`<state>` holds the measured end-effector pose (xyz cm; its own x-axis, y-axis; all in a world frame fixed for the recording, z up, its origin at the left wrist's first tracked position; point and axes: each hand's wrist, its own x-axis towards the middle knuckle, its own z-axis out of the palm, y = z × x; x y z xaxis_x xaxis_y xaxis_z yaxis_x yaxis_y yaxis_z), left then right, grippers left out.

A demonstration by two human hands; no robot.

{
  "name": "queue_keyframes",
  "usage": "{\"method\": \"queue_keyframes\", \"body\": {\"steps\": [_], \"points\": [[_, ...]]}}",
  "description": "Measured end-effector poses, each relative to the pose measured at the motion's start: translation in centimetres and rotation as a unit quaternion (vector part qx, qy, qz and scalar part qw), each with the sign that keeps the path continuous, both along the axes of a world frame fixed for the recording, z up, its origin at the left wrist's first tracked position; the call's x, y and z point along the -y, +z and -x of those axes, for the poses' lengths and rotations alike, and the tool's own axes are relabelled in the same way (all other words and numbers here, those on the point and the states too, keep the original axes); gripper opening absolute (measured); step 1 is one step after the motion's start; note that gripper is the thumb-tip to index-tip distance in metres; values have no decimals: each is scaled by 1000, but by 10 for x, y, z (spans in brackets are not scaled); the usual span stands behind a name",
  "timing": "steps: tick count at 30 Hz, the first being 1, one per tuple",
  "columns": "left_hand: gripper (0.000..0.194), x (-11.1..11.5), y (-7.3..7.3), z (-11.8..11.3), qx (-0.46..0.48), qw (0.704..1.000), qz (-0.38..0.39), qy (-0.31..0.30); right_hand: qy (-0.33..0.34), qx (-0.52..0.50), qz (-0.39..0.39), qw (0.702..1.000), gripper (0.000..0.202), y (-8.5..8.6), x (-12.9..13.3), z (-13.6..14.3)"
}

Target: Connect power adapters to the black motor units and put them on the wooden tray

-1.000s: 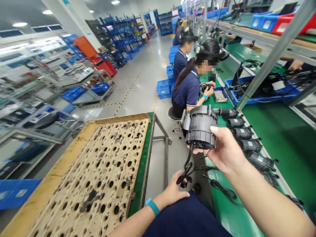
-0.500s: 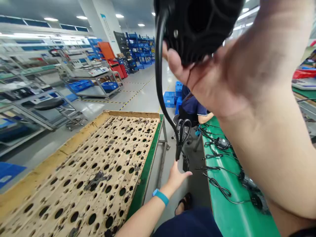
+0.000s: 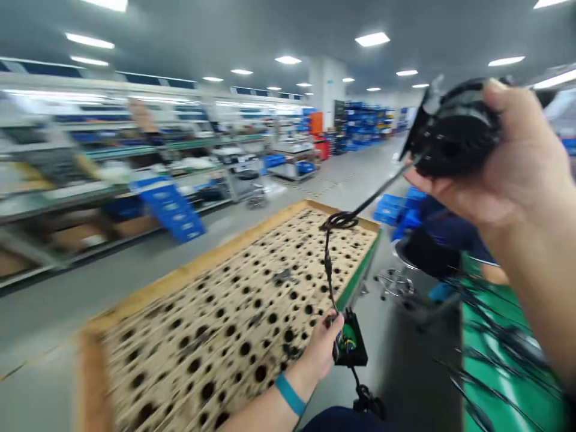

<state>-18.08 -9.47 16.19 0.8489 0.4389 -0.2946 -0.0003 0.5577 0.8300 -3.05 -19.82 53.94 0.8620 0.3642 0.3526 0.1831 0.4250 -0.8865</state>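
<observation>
A black round device (image 3: pixel 459 135) is gripped in my right hand (image 3: pixel 508 156), raised at the upper right. From it a black cable with a tied coil (image 3: pixel 341 221) runs down to my left hand (image 3: pixel 321 345). My left hand, wearing a teal wristband, is closed on the cable's lower end beside an open black box (image 3: pixel 355 339) with a green board and coloured wires inside. More black cable hangs bundled below the box. Beneath the cable lies a wooden board (image 3: pixel 256 288) with many round holes and a raised rim.
A green table (image 3: pixel 495 372) at the right bears several black cables and devices. Behind it sits a person in dark clothes, near a stool (image 3: pixel 396 282) and blue crates (image 3: pixel 389 210). Shelving with a blue bin rack (image 3: pixel 168 207) lines the left.
The view has swung left. The black device is farther from the camera, and my left hand has closed on the cable. The open box now shows beside that hand.
</observation>
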Motion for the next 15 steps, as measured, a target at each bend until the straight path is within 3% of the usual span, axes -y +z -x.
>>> {"method": "queue_keyframes", "body": {"steps": [3,5,7,11,13,15], "points": [[56,-53,36,26,6,986,141,86,47,3,96,994,41,-27,-49,-14],[59,-86,53,54,16,975,170,142,82,5,166,983,43,-51,-89,-17],[62,-109,58,86,13,963,153,220,109,12,226,968,48,-78,-132,-16],[66,-125,37,150,-60,935,117,329,185,56,330,924,64,-134,-230,-1],[68,-122,22,179,-83,919,113,368,221,91,377,895,76,-160,-285,13],[69,-111,10,209,-102,908,97,395,258,175,431,847,80,-186,-343,33]]}}
